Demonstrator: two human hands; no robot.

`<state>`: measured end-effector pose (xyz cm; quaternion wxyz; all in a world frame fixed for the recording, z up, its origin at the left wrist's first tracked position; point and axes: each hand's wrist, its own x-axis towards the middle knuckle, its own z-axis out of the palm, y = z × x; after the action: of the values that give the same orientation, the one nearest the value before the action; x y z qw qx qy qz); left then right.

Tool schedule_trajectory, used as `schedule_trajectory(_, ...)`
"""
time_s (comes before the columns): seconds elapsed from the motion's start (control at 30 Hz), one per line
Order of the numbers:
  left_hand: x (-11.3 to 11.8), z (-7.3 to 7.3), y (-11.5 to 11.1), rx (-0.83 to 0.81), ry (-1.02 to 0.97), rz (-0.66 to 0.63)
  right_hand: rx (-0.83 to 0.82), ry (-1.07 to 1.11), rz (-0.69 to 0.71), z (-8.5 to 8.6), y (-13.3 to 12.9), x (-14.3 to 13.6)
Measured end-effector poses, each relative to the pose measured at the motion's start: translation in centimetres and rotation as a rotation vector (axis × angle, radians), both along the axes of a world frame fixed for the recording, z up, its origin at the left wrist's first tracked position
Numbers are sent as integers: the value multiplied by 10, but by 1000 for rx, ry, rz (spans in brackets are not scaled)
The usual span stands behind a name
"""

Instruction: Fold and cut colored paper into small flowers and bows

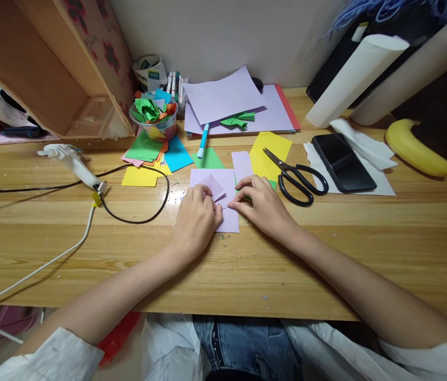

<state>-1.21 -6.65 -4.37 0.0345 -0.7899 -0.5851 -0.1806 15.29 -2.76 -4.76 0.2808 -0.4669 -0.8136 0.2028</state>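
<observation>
On a flat lilac paper sheet (229, 225) lies a folded lilac paper piece (214, 185), with crossing creases and a pointed top. My left hand (195, 217) presses down on the folded piece with curled fingers and covers much of it. From the right, my right hand (263, 203) pinches a thin corner of the folded piece between thumb and fingertips. Just beyond that hand lies a narrow lilac strip (242, 164), with a bit of green paper under it. Black-handled scissors (292, 177) lie partly open to the right, their blades over yellow paper (268, 148).
Behind are a tub of paper scraps (154, 119), a blue marker (203, 140) and stacked lilac sheets (223, 98). Left, a black cable (144, 221) loops near a white clamp stand (74, 164). Right, a phone (344, 164), a banana (417, 148) and a paper roll (354, 79).
</observation>
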Motion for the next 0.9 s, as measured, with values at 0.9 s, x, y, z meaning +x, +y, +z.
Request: schedule_trajectory(0.9, 0, 4, 0, -17, -122, 71, -109, 76, -30, 0, 7, 5)
